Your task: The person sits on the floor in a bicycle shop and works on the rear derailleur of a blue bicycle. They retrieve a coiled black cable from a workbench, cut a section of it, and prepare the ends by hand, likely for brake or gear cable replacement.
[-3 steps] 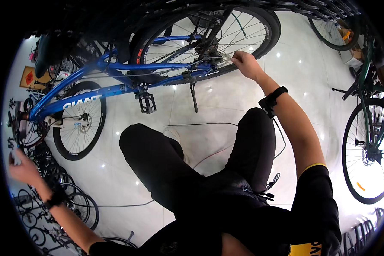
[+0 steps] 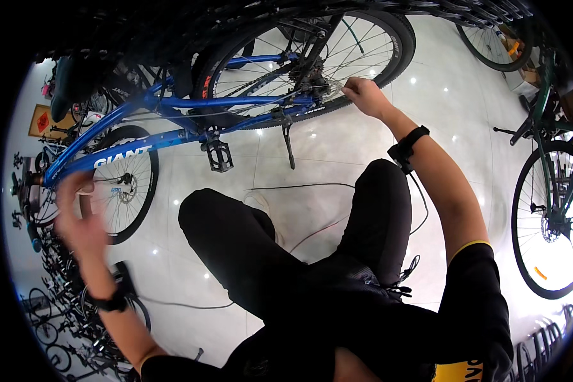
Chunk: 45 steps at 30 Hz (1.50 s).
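Note:
A blue bicycle (image 2: 248,100) lies across the upper left, its rear wheel (image 2: 409,51) at top centre and its front wheel (image 2: 154,191) at left. My right hand (image 2: 365,99) is at the rear wheel's lower rim, beside the hub and spokes. Its fingers are pinched together; whatever is between them is too small to make out. Near the front wheel and the handlebar end, my left hand (image 2: 83,213) hangs in the air, smeared by motion, with thumb and fingers apart and nothing seen in it. A black pedal (image 2: 219,156) and a kickstand (image 2: 290,146) stick out toward me.
A dark green bicycle (image 2: 546,210) stands at the right. Many bicycles (image 2: 57,299) crowd the lower left. Thin cords (image 2: 197,307) lie across the pale tiled floor (image 2: 286,219) around my bent legs (image 2: 229,242). A cardboard box (image 2: 523,83) sits at the upper right.
My left hand has swung rightward and slightly up from the left rim of the view, now overlapping the front wheel. My right hand stays at the rear wheel.

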Each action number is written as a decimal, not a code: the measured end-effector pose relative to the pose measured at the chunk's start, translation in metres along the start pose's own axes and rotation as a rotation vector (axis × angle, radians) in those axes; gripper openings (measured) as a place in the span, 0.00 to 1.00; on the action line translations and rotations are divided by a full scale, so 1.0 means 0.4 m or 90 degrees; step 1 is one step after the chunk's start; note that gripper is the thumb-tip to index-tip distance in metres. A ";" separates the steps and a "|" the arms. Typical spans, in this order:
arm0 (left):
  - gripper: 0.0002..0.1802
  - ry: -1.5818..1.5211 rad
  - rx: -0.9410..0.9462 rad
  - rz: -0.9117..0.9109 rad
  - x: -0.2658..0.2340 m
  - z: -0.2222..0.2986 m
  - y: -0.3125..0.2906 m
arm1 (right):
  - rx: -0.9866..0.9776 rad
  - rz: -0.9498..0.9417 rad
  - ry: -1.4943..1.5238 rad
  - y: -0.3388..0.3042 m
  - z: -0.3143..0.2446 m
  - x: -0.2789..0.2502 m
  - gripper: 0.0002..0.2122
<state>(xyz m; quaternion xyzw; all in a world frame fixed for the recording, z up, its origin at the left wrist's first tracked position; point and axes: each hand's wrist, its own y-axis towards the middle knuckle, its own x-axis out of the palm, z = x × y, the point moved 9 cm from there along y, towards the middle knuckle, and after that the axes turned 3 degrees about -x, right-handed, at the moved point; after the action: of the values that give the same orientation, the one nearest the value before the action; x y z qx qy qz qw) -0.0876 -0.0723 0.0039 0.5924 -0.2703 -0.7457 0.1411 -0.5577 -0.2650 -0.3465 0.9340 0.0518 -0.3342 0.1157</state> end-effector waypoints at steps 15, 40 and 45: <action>0.12 -0.134 0.082 -0.327 0.944 0.406 0.056 | -0.135 0.102 0.065 0.027 -0.193 0.065 0.12; 0.11 -0.264 0.101 -0.261 0.971 0.419 0.050 | -0.091 -0.020 -0.010 0.070 -0.236 0.065 0.10; 0.10 -0.207 0.116 -0.272 0.946 0.424 0.047 | -0.084 0.015 0.051 0.053 -0.224 0.062 0.12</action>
<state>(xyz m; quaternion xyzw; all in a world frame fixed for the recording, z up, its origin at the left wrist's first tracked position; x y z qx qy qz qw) -0.3503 -0.2482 -0.2650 0.5184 -0.2247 -0.8165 -0.1182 -0.4798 -0.2626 -0.2912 0.9373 0.0677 -0.2914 0.1790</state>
